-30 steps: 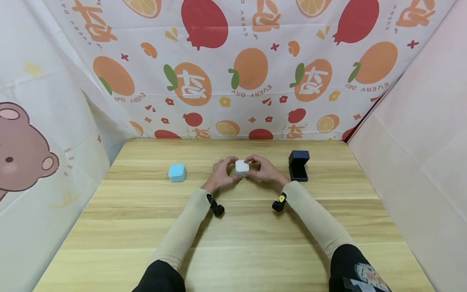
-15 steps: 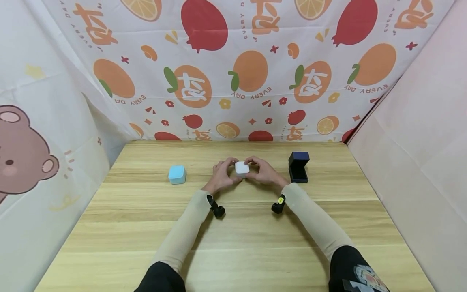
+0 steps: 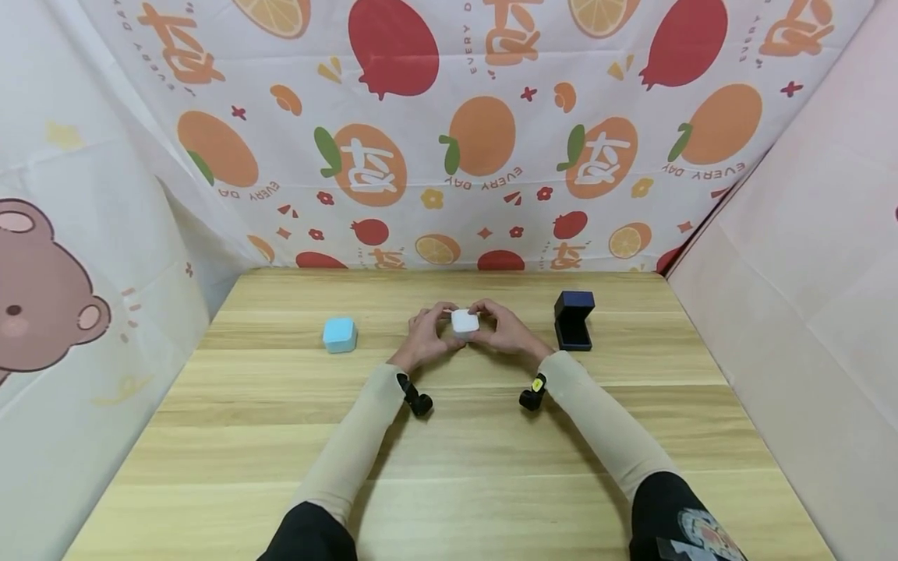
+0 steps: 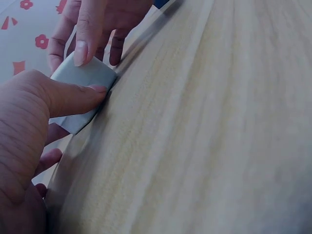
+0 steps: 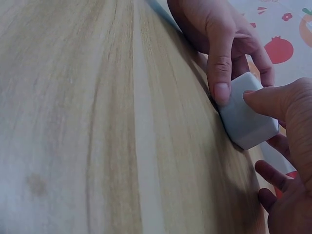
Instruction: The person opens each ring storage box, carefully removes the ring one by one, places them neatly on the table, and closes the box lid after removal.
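**Fingers [image 3: 443, 306] of the left hand [image 3: 425, 336] and right hand [image 3: 507, 330] grip a small white rounded box [image 3: 464, 321] between them**

In the head view, the white box is just right of the frame's centre, pinched from both sides, with neither hand released. At left of centre, well apart, lies a pale blue, rounded, square box [image 3: 340, 335]; right of centre stands a dark blue hinged box [image 3: 573, 316] with a black interior, its lid raised. Judging by this layout, the dark blue box is already open, while the white box appears closed and its handling at an early stage; the pale blue box, untouched, looks closed too. The pale wooden tabletop [image 3: 463, 475] shows long streaked grain beneath a soft, creased, fruit-printed cloth [image 3: 421, 148].

In the left wrist view, the white box sits at upper left, both thumbs pressing its smooth, matte near face. Some fingers are hidden behind it.

In the right wrist view, it lies right of centre, a squat block with rounded edges, appearing slightly tilted. Its lower edge meets a dark shadow; whether it touches the wood I cannot tell. No open gap shows in it, so any opening seems left to do.
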The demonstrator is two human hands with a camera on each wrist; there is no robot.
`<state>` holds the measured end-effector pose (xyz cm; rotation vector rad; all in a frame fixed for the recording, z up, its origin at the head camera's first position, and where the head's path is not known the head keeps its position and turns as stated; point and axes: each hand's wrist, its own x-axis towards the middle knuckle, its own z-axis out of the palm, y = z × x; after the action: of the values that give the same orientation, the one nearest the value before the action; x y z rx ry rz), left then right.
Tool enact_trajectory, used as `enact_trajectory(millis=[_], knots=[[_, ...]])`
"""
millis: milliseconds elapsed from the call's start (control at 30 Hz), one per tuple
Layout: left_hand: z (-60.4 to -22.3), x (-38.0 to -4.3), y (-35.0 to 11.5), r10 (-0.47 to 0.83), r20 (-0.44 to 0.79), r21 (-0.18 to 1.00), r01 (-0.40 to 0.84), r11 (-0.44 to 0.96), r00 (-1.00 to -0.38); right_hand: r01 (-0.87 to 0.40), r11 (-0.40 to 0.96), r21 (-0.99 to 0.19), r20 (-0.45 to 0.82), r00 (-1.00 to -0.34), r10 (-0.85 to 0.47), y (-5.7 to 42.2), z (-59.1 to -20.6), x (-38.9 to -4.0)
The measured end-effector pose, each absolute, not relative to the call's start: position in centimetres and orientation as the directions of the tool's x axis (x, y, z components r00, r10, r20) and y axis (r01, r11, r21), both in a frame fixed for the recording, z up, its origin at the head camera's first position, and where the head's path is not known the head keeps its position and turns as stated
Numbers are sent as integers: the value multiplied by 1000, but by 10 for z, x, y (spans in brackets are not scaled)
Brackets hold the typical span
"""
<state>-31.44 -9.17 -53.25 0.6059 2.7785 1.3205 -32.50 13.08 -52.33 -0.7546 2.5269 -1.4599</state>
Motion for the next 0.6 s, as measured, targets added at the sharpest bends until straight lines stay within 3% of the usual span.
enact_trajectory(millis=[600], knots=[[-530, -314, -90, 344, 131, 743, 322, 586, -930, -332, 345, -878, 149, -874, -462, 125, -530, -323]])
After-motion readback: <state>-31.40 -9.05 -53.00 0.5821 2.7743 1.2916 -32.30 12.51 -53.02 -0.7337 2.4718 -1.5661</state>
